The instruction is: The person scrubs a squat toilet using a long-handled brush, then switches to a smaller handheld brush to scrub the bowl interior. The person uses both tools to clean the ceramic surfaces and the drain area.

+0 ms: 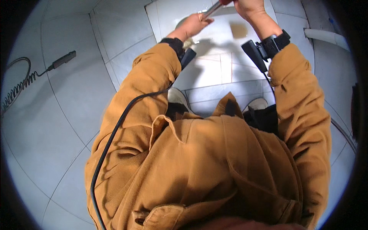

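Note:
My left hand (193,26) is closed around a metal rod or pipe (212,10) near the top centre of the view. The rod slants up to the right towards my right hand (249,8), which the upper picture edge cuts off. A red piece shows at the rod's upper end beside my right hand. Below the hands lies a white tiled surface (212,69) with a brownish wet patch (239,30) on it. Each wrist bears a black strap with a black device; the right one (254,54) shows plainly, and a cable runs down from the left one.
At the far left a coiled cable (21,87) ends in a dark handpiece (63,59) near the tiled wall or floor. A white pipe (326,36) stands out at upper right. My shoes (176,97) are on the tiles below. A dark hose (343,133) curves at right.

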### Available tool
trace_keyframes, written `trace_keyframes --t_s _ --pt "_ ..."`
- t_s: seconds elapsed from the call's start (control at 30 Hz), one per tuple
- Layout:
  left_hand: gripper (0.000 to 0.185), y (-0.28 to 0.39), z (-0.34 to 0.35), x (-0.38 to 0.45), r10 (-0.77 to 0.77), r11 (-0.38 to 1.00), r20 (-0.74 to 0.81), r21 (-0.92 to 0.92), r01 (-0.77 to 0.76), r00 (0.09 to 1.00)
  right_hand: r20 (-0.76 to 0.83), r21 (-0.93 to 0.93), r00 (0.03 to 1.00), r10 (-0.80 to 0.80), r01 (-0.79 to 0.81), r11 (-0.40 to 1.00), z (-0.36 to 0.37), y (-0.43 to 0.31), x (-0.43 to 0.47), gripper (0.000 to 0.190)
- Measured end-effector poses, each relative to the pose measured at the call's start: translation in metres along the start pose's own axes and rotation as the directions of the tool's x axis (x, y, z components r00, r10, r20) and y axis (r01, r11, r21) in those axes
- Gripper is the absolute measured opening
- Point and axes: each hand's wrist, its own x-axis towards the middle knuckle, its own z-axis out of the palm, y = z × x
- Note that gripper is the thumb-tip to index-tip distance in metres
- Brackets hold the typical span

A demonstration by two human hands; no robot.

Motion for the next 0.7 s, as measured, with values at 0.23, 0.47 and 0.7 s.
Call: trace_keyframes --t_s 0.23,0.47,0.7 --pt "0.039 0.071 0.056 0.007 0.017 0.914 -0.009 -0.404 -0.019 1.0 0.219 -0.256 0.957 0.192 -0.134 0.957 0.001 -0.068 0.019 0.026" --pt "0.047 0.062 0.018 0.014 0.011 0.981 0.222 -0.189 0.032 0.975 0.223 -0.295 0.97 0.095 -0.025 0.955 0.009 -0.03 0.032 0.025" --pt "0.046 0.022 -0.017 0.005 -0.05 0.969 0.319 -0.216 0.124 0.946 0.029 -0.193 0.993 0.117 -0.109 0.975 0.031 -0.014 0.049 0.025"
